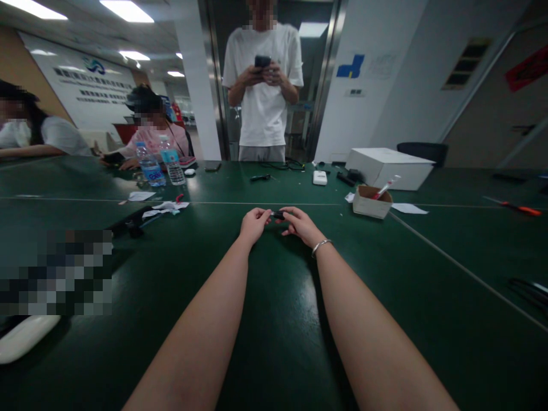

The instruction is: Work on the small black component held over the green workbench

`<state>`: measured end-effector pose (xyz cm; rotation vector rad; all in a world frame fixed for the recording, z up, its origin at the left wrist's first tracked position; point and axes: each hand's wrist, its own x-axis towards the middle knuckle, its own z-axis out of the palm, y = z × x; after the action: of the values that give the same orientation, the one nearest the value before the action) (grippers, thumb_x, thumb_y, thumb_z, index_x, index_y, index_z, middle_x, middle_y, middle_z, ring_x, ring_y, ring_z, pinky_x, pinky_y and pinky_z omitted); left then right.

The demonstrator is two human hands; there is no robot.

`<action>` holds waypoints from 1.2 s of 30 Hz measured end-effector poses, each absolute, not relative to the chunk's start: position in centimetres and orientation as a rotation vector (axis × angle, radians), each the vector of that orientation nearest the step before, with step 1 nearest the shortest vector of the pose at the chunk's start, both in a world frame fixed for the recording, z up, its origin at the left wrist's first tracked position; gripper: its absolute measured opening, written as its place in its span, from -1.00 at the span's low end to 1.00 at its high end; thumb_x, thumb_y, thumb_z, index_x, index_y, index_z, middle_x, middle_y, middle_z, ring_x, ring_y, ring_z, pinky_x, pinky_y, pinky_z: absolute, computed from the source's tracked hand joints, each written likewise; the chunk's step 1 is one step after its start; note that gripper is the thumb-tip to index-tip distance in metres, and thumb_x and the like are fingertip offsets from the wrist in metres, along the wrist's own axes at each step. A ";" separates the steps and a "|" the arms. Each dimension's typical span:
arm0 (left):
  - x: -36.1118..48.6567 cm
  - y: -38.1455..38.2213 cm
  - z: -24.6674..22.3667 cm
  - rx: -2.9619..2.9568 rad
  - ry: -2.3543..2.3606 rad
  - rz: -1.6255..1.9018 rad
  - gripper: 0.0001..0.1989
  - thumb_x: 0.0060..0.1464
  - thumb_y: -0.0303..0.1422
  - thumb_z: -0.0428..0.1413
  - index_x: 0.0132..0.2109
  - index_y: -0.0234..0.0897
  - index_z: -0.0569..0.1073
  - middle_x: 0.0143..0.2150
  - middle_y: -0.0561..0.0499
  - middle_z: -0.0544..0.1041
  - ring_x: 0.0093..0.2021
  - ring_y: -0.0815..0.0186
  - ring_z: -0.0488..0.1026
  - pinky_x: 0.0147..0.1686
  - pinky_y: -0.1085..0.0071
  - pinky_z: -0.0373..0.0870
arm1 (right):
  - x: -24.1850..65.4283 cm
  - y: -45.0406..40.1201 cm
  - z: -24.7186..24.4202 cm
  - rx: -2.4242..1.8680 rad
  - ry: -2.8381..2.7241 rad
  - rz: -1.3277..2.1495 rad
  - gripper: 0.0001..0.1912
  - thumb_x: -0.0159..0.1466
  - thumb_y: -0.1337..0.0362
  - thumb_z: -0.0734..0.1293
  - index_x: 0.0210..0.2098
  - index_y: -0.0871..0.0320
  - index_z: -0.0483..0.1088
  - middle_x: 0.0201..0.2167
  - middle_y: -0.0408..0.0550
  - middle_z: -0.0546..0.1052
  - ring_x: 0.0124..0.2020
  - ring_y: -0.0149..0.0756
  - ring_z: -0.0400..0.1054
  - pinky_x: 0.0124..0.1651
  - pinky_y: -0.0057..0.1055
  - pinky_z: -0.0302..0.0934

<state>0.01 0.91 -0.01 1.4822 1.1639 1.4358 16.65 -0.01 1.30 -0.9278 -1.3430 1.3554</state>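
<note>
Both arms reach forward over the dark green table. Between the hands is a small black object with a light, silvery end on its left; its exact kind is too small to make out. My left hand pinches the silvery end between thumb and forefinger. The black end sits in the fingertips of my right hand, whose lower fingers are loosely curled. A silver bracelet circles the right wrist. The fingers cover part of the object.
Ahead lie a white case and a small black item. At right stand a cardboard box and a white box. Bottles and paper scraps are at left. A person stands opposite holding a phone.
</note>
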 end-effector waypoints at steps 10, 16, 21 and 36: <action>-0.6 0.8 0.0 1.659 1.315 1.282 -0.62 0.02 -0.02 0.04 -0.46 -0.26 0.44 -0.58 0.05 0.41 -0.54 0.37 0.31 -0.47 0.44 0.19 | 16.9 0.0 1.1 -0.903 -1.369 1.382 -0.81 0.26 0.37 0.26 -0.12 0.16 0.33 -0.47 -0.18 0.52 -0.76 -0.67 0.07 -0.44 -0.44 0.44; -0.5 0.4 0.5 1.789 1.492 1.121 -0.52 0.09 0.03 -0.09 -0.50 -0.26 0.40 -0.60 0.06 0.39 -0.58 0.36 0.28 -0.49 0.43 0.13 | 17.0 0.2 0.9 -0.882 -1.374 1.403 -0.83 0.23 0.37 0.30 -0.16 0.17 0.36 -0.43 -0.16 0.52 -0.73 -0.66 0.10 -0.46 -0.46 0.44; -0.4 -0.3 1.2 1.812 1.611 1.038 -0.47 0.12 0.04 -0.16 -0.55 -0.25 0.37 -0.62 0.05 0.36 -0.58 0.34 0.27 -0.50 0.41 0.07 | 17.1 0.3 0.7 -0.855 -1.416 1.404 -0.81 0.22 0.36 0.31 -0.15 0.15 0.37 -0.35 -0.15 0.53 -0.73 -0.68 0.08 -0.45 -0.45 0.45; -0.3 0.9 -0.3 1.793 1.428 1.231 -0.73 0.10 -0.14 0.02 -0.34 -0.26 0.43 -0.43 0.03 0.45 -0.43 0.35 0.34 -0.40 0.44 0.20 | 16.6 0.1 1.1 -1.004 -1.363 1.337 -0.88 0.32 0.30 0.24 -0.23 0.25 0.32 -0.55 -0.10 0.52 -0.77 -0.63 0.04 -0.49 -0.46 0.42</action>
<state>-0.34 0.85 -0.25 1.7929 1.4278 1.2308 16.59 0.15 1.14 -1.0037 -1.3630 1.3369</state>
